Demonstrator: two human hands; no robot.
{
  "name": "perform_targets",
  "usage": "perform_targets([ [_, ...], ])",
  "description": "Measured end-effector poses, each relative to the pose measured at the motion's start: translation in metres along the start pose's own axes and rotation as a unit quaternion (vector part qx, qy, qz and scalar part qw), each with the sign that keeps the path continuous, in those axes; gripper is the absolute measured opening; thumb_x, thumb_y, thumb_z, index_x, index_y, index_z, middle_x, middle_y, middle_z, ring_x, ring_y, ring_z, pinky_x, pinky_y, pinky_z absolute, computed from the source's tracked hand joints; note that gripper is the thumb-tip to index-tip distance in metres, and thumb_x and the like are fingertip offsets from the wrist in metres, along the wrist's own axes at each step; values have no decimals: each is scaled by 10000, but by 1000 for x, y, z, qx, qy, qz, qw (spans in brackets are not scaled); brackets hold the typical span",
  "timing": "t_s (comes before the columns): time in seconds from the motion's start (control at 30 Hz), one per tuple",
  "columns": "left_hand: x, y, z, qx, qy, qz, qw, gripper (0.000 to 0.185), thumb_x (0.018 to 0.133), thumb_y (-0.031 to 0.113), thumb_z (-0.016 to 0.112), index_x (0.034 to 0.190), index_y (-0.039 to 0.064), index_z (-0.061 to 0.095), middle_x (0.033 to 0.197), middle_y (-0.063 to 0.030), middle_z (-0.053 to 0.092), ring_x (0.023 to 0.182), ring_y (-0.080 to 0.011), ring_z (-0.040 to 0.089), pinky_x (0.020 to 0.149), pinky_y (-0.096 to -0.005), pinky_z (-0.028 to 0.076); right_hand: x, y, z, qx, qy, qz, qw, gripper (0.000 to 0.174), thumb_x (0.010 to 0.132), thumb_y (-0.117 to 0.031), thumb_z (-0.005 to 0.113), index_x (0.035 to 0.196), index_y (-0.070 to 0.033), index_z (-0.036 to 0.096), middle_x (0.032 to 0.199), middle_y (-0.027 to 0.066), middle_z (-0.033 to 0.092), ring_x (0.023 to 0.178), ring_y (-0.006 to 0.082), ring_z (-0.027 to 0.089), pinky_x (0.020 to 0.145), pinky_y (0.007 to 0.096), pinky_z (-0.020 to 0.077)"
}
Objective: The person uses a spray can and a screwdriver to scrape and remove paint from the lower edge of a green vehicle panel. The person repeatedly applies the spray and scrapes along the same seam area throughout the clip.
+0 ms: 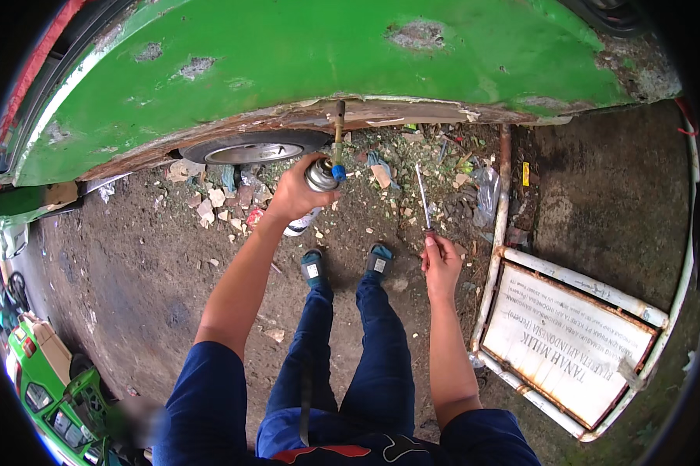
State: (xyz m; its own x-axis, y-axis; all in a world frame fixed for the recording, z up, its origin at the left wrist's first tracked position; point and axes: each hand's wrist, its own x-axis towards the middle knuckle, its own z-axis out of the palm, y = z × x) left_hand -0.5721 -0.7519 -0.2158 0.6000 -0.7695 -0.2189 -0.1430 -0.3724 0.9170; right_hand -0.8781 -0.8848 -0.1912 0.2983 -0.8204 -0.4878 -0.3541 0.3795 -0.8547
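Note:
My left hand (303,195) grips a gas canister (320,176) fitted with a blowtorch head. Its blue knob (339,173) faces up, and the brass burner tube (339,131) points at the lower edge of a green vehicle body panel (326,58); whether a flame burns cannot be seen. Grey patches of bare or filled surface mark the green paint. In my right hand (442,265) is a screwdriver (424,195), held by its dark handle, with the long metal shaft pointing away from me and clear of the panel. Flaked paint runs along the panel's lower edge.
A tyre with a metal wheel (254,152) sits under the panel. Broken filler flakes (210,205), rags and a clear plastic bag (487,195) litter the ground. To the right stands a rusty white pipe frame (583,285) with a lettered signboard (568,343). Another green vehicle (47,396) is at lower left.

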Motion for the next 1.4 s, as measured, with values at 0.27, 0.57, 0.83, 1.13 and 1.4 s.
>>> perform_targets([
  [0.27,-3,-5,-7,21,11,2,1000,777,617,296,874,1287,27,585,1163,-171,700,1096,-283,680,961,-369,514,-2,3,4,4,-3,7,1000,187,977,-140,660,1076,16,686,713,1,595,579,49,518,474,210,406],
  [0.57,-8,-9,-15,29,19,-5,999,781,617,304,875,1283,21,581,1149,-170,705,1068,-287,691,950,-365,526,-3,-3,11,-11,-8,8,1000,183,973,-139,666,1068,17,684,721,11,601,576,57,516,477,218,406],
  [0.83,-10,-10,-19,19,21,-6,1000,784,623,304,877,1289,21,578,1142,-162,709,1068,-270,692,944,-367,527,-3,-5,13,-17,-15,11,1000,207,976,-146,669,1099,20,678,765,19,618,616,57,533,492,217,420],
  [1.13,-11,-11,-24,26,21,-10,999,791,620,308,879,1291,18,575,1146,-165,707,1069,-273,692,947,-370,525,-3,-12,19,-34,-22,8,999,201,973,-145,672,1095,14,680,752,5,604,613,55,533,490,212,421],
  [1.4,-14,-19,-29,15,27,-6,999,804,617,302,880,1299,10,571,1154,-169,702,1071,-257,685,952,-359,519,-2,-12,29,-17,-25,2,1000,188,971,-142,675,1081,10,679,741,9,597,590,55,518,484,209,416],
])
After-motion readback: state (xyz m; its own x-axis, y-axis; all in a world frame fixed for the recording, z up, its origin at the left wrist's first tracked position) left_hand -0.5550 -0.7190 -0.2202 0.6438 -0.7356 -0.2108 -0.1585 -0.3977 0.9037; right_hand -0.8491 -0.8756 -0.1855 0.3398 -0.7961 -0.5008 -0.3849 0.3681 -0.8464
